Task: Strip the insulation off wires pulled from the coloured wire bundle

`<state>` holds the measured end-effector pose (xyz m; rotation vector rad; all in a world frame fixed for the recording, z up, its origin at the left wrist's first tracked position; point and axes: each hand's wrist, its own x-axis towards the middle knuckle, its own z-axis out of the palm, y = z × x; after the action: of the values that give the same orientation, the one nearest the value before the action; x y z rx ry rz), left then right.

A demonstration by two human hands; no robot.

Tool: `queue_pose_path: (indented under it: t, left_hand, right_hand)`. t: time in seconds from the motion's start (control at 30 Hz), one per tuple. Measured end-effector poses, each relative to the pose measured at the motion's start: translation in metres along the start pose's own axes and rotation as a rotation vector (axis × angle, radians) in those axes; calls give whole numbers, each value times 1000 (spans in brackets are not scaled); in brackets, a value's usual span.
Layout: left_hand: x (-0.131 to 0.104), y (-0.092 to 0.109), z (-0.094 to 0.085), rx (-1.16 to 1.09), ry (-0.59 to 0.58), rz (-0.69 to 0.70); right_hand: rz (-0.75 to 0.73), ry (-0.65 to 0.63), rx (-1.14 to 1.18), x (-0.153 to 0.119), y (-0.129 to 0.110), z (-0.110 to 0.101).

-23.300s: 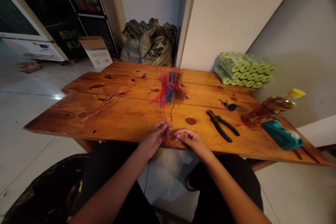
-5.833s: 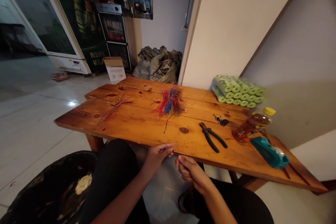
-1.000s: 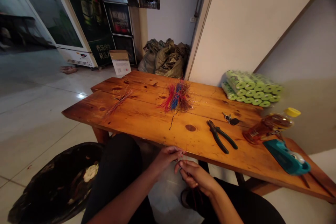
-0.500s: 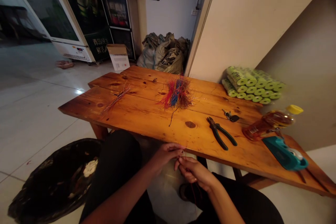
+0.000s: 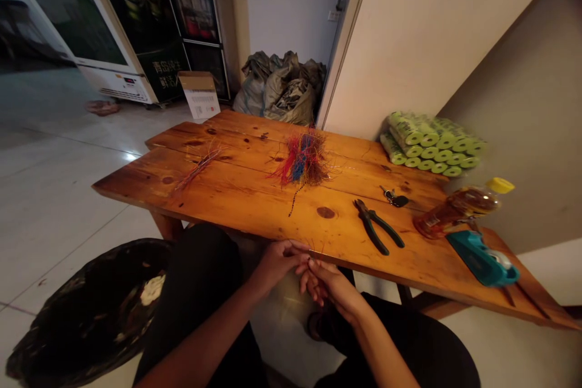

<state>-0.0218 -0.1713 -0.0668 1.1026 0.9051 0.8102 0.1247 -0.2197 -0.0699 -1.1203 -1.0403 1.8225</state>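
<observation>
My left hand [image 5: 282, 264] is closed at the near edge of the wooden table [image 5: 245, 206], thumb and fingertips pinched on thin wire. Close against it, my right hand [image 5: 334, 285] pinches the same spot, its other fingers curled. Fine strands stick up just above the fingertips; the held part is mostly hidden. Farther back lies a pile of red, blue and brown wires [image 5: 300, 160], a dark beaded-looking strand trailing from it. A smaller bunch of wires [image 5: 200, 170] rests on the left. Green-handled cutting pliers [image 5: 375, 227] lie right of my hands.
On the right are keys [image 5: 394, 197], a bottle of amber drink [image 5: 454, 212], a teal tape dispenser [image 5: 482, 260] and stacked green-wrapped rolls [image 5: 427, 145]. A black-lined bin [image 5: 82, 309] stands at lower left. Full sacks [image 5: 282, 88] sit behind the table.
Both hands have come closer together, the right one rising slightly to meet the left at the fingertips. The whole view has shifted a little.
</observation>
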Motion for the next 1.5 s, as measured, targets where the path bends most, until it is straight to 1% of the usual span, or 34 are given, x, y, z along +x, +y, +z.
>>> queue_pose_path:
  t: [0.07,0.13,0.23,0.33,0.43,0.57,0.67,0.77,0.87,0.93,1.0,1.1,1.2,1.27,1.37,1.4,1.43,1.5]
  left_hand:
    - [0,2,-1,59,-52,22]
    - [0,5,-1,24,-47,34]
    - [-2,7,-3,-149,50,4]
    - [-3,6,-5,-340,134,-47]
    - [-5,6,-7,-426,189,-71]
    - [-7,10,-6,-350,205,-26]
    - [-7,14,-6,-188,195,14]
    - [-5,13,-10,1,135,14]
    - [0,10,-14,171,26,27]
    - [3,10,-15,280,-46,82]
    - [4,11,-14,349,-93,150]
    - [5,13,-11,351,-91,201]
    - [4,13,-11,290,-94,188]
    - [3,14,-12,235,-173,127]
    - [-1,18,-13,172,-352,11]
    - [-2,20,-13,158,-395,-15]
    - [-3,23,-13,151,-420,-28]
    - [-3,28,-14,154,-422,-22]
  right_hand:
    - [16,-4,10,1,0,1]
    - [33,-14,55,1,-1,0]
    - [32,2,134,1,-1,-2]
    - [18,39,151,1,0,-4]
    - [10,49,163,1,1,-6]
    - [-19,100,178,2,-1,-7]
    - [-19,103,167,2,-3,-6]
    - [-10,78,126,3,-2,-5]
    - [-14,51,55,5,-2,-2]
    - [-19,18,19,6,-3,0]
    - [-13,-12,11,7,-5,2]
    - [19,-59,34,5,-10,7]
    - [62,-130,92,4,-13,10]
    - [83,-167,143,4,-13,10]
    - [116,-224,186,4,-12,9]
    - [137,-249,188,4,-11,9]
    - [163,-273,190,4,-11,9]
    - [192,-293,212,5,-11,11]
